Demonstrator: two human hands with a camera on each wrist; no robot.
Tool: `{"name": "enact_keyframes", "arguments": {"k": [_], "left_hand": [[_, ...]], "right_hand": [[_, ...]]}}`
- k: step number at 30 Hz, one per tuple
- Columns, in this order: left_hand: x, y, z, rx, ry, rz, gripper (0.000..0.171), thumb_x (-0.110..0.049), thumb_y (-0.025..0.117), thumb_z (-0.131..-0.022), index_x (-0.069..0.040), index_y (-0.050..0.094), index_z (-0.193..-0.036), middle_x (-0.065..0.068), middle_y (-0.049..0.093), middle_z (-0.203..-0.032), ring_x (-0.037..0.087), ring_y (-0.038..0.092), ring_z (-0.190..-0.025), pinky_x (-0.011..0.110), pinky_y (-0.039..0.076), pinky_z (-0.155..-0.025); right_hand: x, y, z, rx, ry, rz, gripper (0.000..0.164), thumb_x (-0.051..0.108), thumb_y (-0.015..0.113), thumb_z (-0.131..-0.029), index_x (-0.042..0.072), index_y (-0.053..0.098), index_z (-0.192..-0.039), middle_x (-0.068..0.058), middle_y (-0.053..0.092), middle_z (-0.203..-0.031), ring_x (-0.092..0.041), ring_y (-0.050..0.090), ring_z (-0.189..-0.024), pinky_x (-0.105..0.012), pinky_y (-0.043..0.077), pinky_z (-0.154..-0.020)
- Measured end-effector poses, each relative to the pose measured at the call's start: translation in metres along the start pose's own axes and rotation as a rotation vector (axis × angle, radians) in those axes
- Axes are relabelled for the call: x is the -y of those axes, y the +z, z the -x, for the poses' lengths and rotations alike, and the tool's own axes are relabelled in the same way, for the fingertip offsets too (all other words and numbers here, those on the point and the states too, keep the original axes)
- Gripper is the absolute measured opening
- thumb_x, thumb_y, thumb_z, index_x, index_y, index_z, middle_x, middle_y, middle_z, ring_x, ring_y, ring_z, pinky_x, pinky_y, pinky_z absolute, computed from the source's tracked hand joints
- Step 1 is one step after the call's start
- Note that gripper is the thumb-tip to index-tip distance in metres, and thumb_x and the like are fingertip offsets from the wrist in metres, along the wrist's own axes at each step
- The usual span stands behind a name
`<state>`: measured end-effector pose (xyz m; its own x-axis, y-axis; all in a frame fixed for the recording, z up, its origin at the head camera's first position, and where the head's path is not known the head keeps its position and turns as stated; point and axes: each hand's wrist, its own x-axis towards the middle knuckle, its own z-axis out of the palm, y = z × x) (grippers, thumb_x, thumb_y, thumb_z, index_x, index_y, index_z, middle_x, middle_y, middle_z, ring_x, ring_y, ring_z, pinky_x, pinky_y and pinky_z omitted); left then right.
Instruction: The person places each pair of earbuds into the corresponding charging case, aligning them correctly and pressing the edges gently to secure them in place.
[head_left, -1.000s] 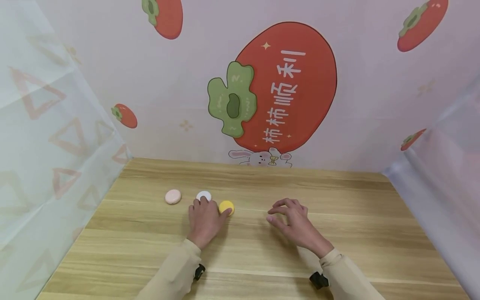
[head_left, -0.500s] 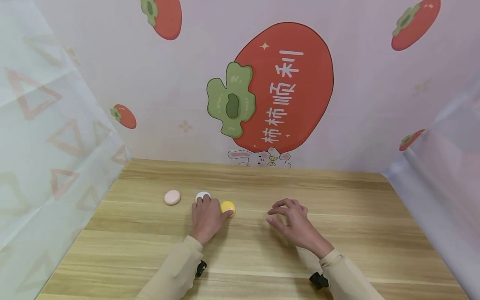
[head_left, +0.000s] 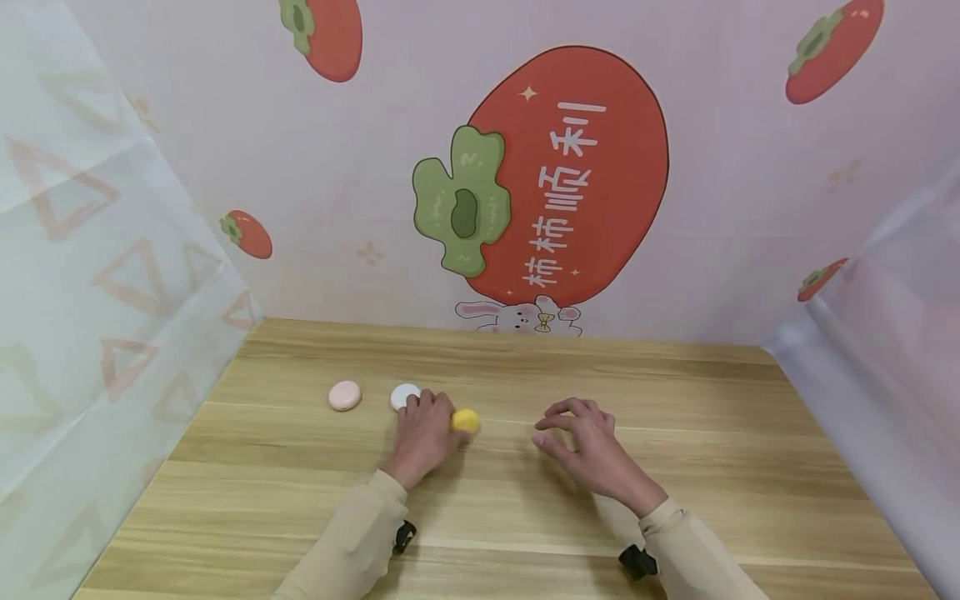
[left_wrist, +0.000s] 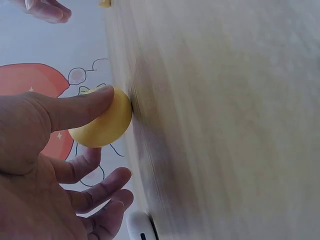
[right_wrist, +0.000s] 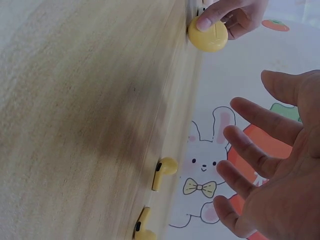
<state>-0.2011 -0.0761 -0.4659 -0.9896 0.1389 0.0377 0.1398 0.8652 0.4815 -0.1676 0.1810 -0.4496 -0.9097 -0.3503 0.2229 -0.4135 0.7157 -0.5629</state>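
Observation:
My left hand pinches a round yellow earphone case between thumb and index finger. In the left wrist view the case is tipped up on its edge, close to the table, while the other fingers curl loosely below it. Just beyond those fingers lies a round white case, partly covered by them in the head view. My right hand hovers over the table, fingers spread and relaxed, holding nothing. Near it in the right wrist view are two yellow earbuds, one beside the other; the hand hides them from the head camera.
A round pink case lies left of the white one on the wooden table. Behind the table stands a pale backdrop with printed persimmons and a rabbit. Fabric side walls close in both sides.
My left hand has shifted slightly right, uncovering more of the white case. The yellow case has moved right with it and been tipped up from lying flat. My right hand stays still.

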Motion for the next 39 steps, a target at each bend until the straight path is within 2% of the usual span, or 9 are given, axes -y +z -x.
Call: {"name": "enact_keyframes", "arguments": {"k": [10, 16, 21, 29, 39], "left_hand": [[-0.002, 0.0, 0.001, -0.007, 0.095, 0.024, 0.036, -0.03, 0.09, -0.077, -0.011, 0.069, -0.099, 0.005, 0.061, -0.1, 0.032, 0.049, -0.1, 0.04, 0.034, -0.076], [-0.006, -0.003, 0.003, -0.038, 0.119, 0.107, 0.033, -0.024, 0.089, -0.079, -0.011, 0.068, -0.102, 0.0, 0.068, -0.098, 0.033, 0.054, -0.108, 0.042, 0.035, -0.08], [-0.01, -0.006, 0.004, -0.057, 0.133, 0.167, 0.032, -0.02, 0.088, -0.08, -0.011, 0.068, -0.103, 0.001, 0.069, -0.1, 0.033, 0.054, -0.109, 0.044, 0.034, -0.083], [-0.012, -0.01, 0.007, -0.135, 0.18, 0.236, 0.03, -0.015, 0.089, -0.077, -0.014, 0.068, -0.099, -0.001, 0.069, -0.097, 0.031, 0.056, -0.107, 0.044, 0.034, -0.081], [-0.015, -0.015, 0.008, -0.18, 0.177, 0.319, 0.031, -0.014, 0.092, -0.075, -0.01, 0.073, -0.099, -0.001, 0.07, -0.093, 0.03, 0.056, -0.106, 0.046, 0.033, -0.081]], "right_hand": [[0.0, -0.001, 0.0, 0.004, 0.0, -0.006, 0.021, 0.029, 0.071, -0.097, 0.011, 0.078, -0.104, -0.008, 0.063, -0.119, -0.035, 0.047, -0.122, -0.063, 0.025, -0.095], [0.0, -0.002, -0.001, 0.006, 0.001, -0.005, 0.021, 0.028, 0.072, -0.096, 0.01, 0.078, -0.104, -0.007, 0.063, -0.119, -0.034, 0.047, -0.122, -0.062, 0.025, -0.095], [0.0, -0.002, 0.0, 0.006, 0.002, -0.009, 0.02, 0.027, 0.073, -0.095, 0.01, 0.078, -0.104, -0.007, 0.063, -0.118, -0.034, 0.047, -0.122, -0.062, 0.025, -0.096], [0.002, -0.003, -0.001, 0.007, -0.001, -0.023, 0.022, 0.027, 0.073, -0.096, 0.008, 0.078, -0.105, -0.008, 0.063, -0.119, -0.035, 0.046, -0.121, -0.062, 0.024, -0.096], [0.005, -0.005, -0.003, 0.005, -0.009, -0.023, 0.024, 0.029, 0.073, -0.096, 0.009, 0.078, -0.107, -0.004, 0.062, -0.12, -0.033, 0.045, -0.123, -0.058, 0.024, -0.095]]}}
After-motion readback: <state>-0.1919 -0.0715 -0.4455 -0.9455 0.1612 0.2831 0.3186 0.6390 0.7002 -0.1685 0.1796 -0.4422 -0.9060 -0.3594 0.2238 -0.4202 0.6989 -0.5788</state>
